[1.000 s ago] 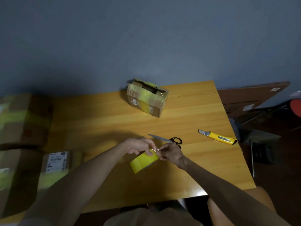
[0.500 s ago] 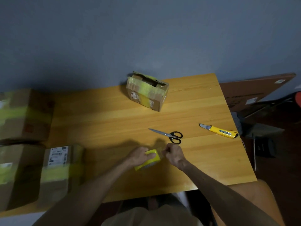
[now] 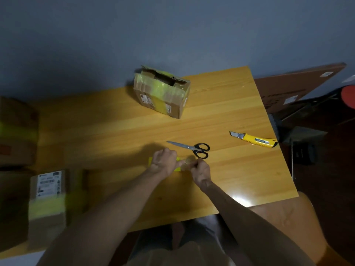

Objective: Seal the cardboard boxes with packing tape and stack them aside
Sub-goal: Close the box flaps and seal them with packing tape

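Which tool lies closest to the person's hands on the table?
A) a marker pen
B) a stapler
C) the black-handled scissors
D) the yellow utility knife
C: the black-handled scissors lie just beyond the right hand and left hand, which work the yellow tape roll; the yellow utility knife sits farther off near the table's right edge.

Yellow tape roll [image 3: 177,167], yellow-handled knife [image 3: 255,140], black-handled scissors [image 3: 192,148] — brown box [image 3: 162,94] banded yellow-green — on an orange-yellow table [image 3: 115,121].
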